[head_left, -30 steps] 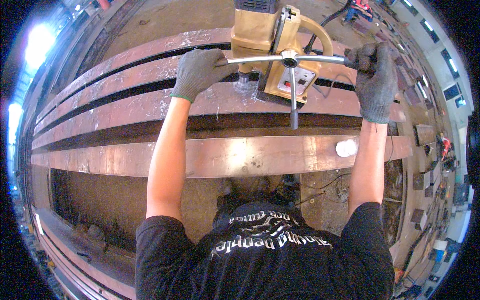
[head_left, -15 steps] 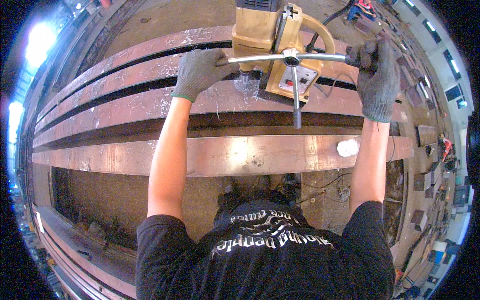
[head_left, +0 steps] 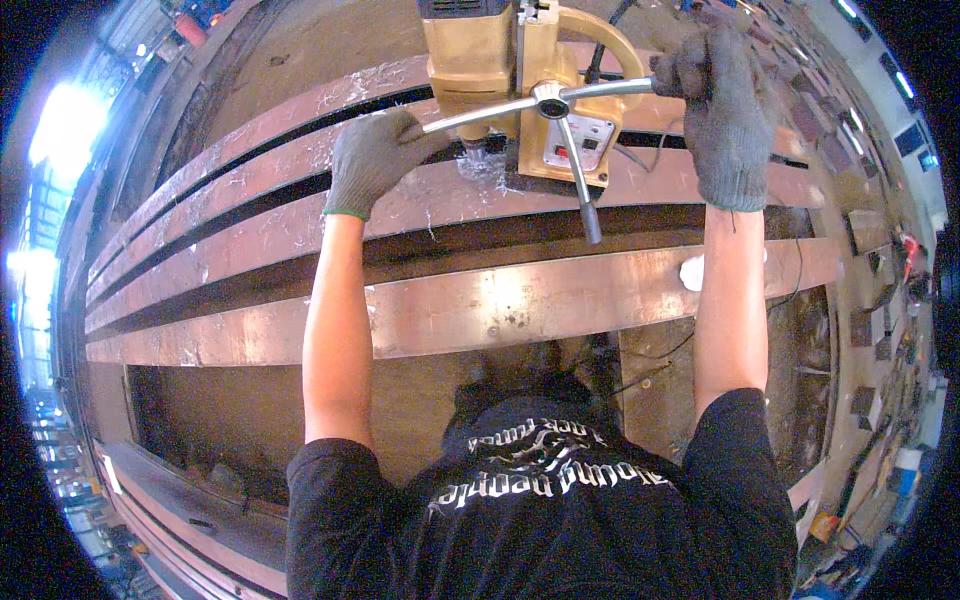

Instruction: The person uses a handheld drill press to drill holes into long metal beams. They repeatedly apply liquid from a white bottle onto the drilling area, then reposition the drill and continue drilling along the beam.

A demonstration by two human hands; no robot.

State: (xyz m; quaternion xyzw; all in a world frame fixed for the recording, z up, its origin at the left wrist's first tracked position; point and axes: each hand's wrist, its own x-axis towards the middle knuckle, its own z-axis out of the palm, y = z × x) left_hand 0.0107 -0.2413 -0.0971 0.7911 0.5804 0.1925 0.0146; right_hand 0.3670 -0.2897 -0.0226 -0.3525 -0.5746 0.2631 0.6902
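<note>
A yellow magnetic drill (head_left: 472,62) stands on the steel beams ahead of me. Its three-armed feed handle (head_left: 550,100) has one arm to the left, one to the right and one pointing down toward me. My left hand (head_left: 378,160), in a grey knit glove, is closed round the end of the left arm. The right arm's end is in my right hand (head_left: 728,120), gloved alike and closed on it. Below the motor, the cutter (head_left: 478,148) meets the beam among curled metal shavings (head_left: 488,172). The grips under my fingers are hidden.
Several long reddish-brown steel beams (head_left: 450,298) run side by side across, with dark gaps between them. A white wad (head_left: 692,273) lies on the nearest beam beside my right forearm. A cable (head_left: 660,350) trails over the floor. Metal blocks (head_left: 868,400) lie at the far right.
The feed handle has turned slightly counterclockwise, its right arm higher and its left arm lower. My hands have moved with it. The whole view has also shifted and tilted a little.
</note>
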